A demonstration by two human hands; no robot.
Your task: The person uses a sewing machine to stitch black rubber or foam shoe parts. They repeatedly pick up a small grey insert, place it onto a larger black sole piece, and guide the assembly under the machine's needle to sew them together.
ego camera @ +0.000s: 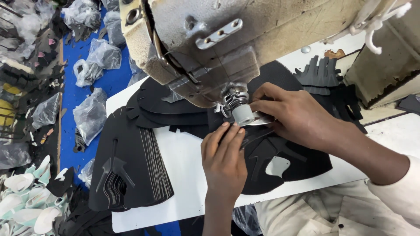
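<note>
Two hands on the job, both yours. Your left hand (pixel 224 159) lies flat, fingers together and stretched, tips pressing the black piece (pixel 280 164) down just in front of the roller foot (pixel 243 114), likely to keep it from creeping. It grips nothing, just presses. Your right hand (pixel 297 116) comes in from the right, fingers curled and pinched at the foot. Whether they hold the piece's edge or just steady it, I can't tell; the tips are hidden behind the foot.

The piece sits on the white table (pixel 183 157) under the machine head (pixel 218 39), spread toward you, with a pale cut-out showing table through it. That lay suggests you feed it from the near side.

A stack of black cut parts (pixel 131 170) lies fanned at the table's left, well apart from your hands but in easy reach. More black parts (pixel 321 72) sit behind your right hand, beside the machine. Clear bags (pixel 89 116) of parts lie on the blue floor (pixel 113 81) at left, with pale soles (pixel 26 205) in the lower left corner.

The needle is hidden behind the foot and the head, and the thread can't be made out. The head is cut off at the top. The far edge of the piece disappears under the head. The stitch line is too dark to see.
</note>
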